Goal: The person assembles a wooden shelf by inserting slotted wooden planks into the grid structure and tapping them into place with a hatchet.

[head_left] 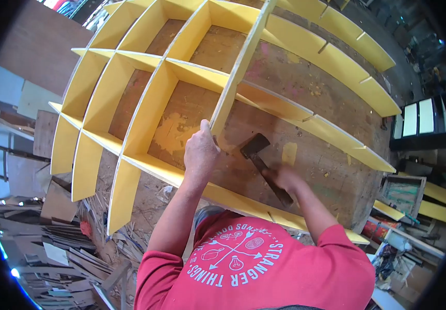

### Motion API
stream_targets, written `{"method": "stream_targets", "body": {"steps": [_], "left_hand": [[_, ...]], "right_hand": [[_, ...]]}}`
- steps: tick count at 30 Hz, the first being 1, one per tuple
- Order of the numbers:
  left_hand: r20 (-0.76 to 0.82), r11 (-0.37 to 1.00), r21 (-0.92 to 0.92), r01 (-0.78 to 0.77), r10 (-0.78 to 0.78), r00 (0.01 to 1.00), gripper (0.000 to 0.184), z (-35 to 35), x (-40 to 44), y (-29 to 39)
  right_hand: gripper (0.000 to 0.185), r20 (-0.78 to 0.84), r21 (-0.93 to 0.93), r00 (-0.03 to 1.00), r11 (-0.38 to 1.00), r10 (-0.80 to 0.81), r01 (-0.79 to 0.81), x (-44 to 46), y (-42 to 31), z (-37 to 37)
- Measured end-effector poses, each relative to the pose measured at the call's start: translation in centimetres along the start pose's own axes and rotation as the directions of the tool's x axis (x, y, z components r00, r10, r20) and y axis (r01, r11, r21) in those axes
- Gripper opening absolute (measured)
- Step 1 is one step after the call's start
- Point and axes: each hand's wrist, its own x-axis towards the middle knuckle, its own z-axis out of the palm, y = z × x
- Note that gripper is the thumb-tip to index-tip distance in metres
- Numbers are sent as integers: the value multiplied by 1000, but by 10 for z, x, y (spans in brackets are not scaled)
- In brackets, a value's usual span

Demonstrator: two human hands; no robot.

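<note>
My left hand [201,151] is closed round the near end of a long yellow-faced plywood rib [241,67], its thumb up along the edge. This rib stands on edge and slants away from me across the yellow grid. In my right hand [287,179], slightly blurred, is the handle of a hatchet with a dark head [255,145]. The hatchet head points up and left, a little to the right of the rib and apart from it. Slotted yellow cross ribs [274,103] stand to the right, on a worn brown wooden work surface [326,155].
Interlocked yellow ribs [148,108] form open cells on the left. Wood offcuts [73,253] and scraps litter the floor at lower left. On the right stand a dark rack with white panels [418,119] and a wooden frame [402,194].
</note>
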Motion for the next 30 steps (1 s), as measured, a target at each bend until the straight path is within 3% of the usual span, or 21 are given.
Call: {"method": "stream_targets", "body": {"steps": [1, 2, 3, 5, 7, 10, 11, 14, 17, 20, 26, 29, 30], "left_hand": [[-11, 1000, 23, -21, 21, 1000, 20, 1, -2, 1], [-3, 999, 21, -29, 29, 1000, 21, 4, -2, 0], [-3, 999, 19, -35, 35, 999, 22, 7, 0, -4], [-8, 999, 21, -38, 38, 999, 23, 9, 0, -4], [-15, 999, 26, -42, 42, 999, 24, 7, -1, -2], [-13, 999, 37, -19, 20, 1000, 25, 7, -1, 0], [-17, 999, 30, -24, 24, 1000, 24, 6, 0, -1], [-8, 1000, -9, 5, -5, 1000, 24, 7, 0, 1], [18, 999, -38, 31, -31, 999, 25, 8, -1, 1], [11, 997, -71, 5, -4, 1000, 26, 7, 4, -1], [16, 996, -86, 13, -11, 1000, 29, 4, 1, 0], [-14, 995, -95, -36, 34, 999, 24, 2, 1, 4], [-15, 994, -107, -35, 34, 999, 24, 3, 2, 4]], "right_hand": [[36, -67, -53, 993, 994, -100, 97, 18, -14, -25], [28, -335, -89, 933, 990, -132, 108, 45, -31, -38], [27, -564, -130, 788, 969, -248, 212, 70, -48, -62], [30, -749, -412, 376, 828, -545, 379, 106, -106, -118], [33, -699, -516, 384, 797, -603, 312, 145, -129, -148], [33, -503, -533, 535, 731, -679, 426, 194, -125, -153], [31, -532, -480, 548, 763, -645, 432, 194, -124, -151], [26, -607, -449, 462, 759, -647, 472, 205, -127, -152], [22, -518, -341, 577, 771, -631, 537, 208, -125, -159], [21, -583, -390, 474, 739, -660, 550, 208, -122, -153], [22, -594, -265, 540, 779, -597, 569, 213, -122, -154], [25, -328, 1, 844, 893, -424, 449, 213, -132, -179], [26, -326, 39, 850, 892, -415, 450, 212, -132, -183]]}}
